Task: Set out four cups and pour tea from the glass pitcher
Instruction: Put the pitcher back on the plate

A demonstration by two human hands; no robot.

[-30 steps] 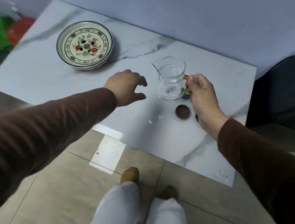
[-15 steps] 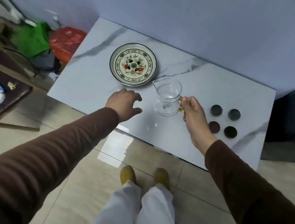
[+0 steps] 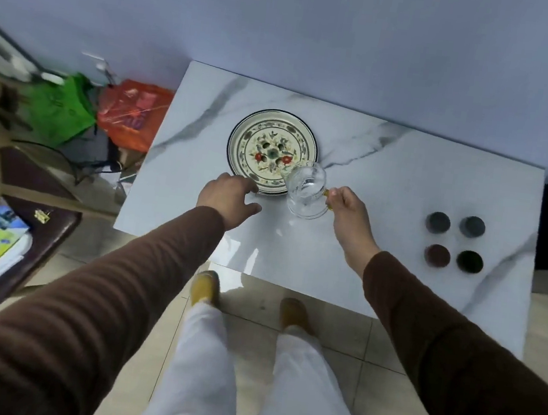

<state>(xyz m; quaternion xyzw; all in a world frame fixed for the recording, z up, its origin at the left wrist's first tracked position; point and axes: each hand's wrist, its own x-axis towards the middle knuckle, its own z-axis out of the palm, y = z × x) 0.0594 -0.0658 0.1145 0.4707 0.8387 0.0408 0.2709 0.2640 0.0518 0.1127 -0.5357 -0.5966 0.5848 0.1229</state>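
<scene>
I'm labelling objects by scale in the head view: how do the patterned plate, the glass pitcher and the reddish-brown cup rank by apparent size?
Largest to smallest:
1. patterned plate
2. glass pitcher, held by its handle in the right hand
3. reddish-brown cup
All sit at similar depth, though the pitcher may be lifted nearer.

- The glass pitcher (image 3: 306, 190) is sitting clear and see-through, with a small yellow handle (image 3: 327, 197) on its right side; it is tilting slightly, spout toward the far left, its rim overlapping the near right edge of the patterned plate (image 3: 271, 150) in this view.
- Whether it is holding any tea is not showing.
- Four small round cups (image 3: 454, 241) are standing upright in a two-by-two square on the right of the tabletop (image 3: 390, 173), well apart from the pitcher: two grey behind, one reddish-brown and one dark in front.
</scene>
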